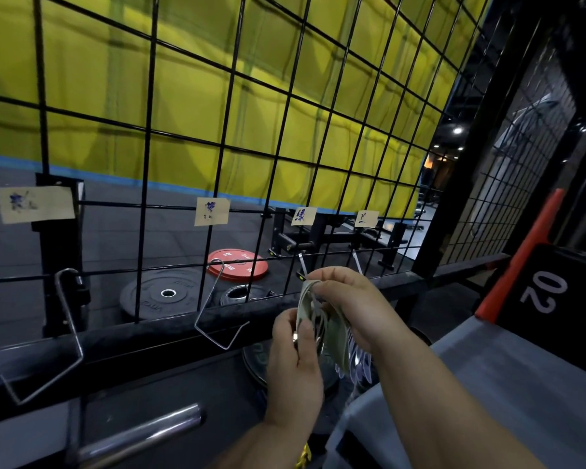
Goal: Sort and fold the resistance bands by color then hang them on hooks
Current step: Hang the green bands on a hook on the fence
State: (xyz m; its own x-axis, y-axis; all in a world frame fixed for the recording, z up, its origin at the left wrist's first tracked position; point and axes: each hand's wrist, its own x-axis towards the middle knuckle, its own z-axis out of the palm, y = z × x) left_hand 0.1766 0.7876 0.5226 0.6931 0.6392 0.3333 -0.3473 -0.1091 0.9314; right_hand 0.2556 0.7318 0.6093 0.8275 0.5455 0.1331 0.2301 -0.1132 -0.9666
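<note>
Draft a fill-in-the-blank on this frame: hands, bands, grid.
The left hand and right hand both grip the folded ___.
The wire grid carries ___ paper labels.
Behind it, a ___ weight plate lies beside a black one.
The dark box at right reads ___.
Missing: bands; four; red; 02.

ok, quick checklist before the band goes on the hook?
1. Folded band gripped by left hand and right hand: ok.
2. Folds bunched together: ok.
3. Band up against the third hook: ok.
4. Hook tip in view: not ok, hidden behind the hands.
5. Band colour matches the paper label above that hook: cannot tell, dim light.
6. Band looped over the hook: cannot tell.
</note>
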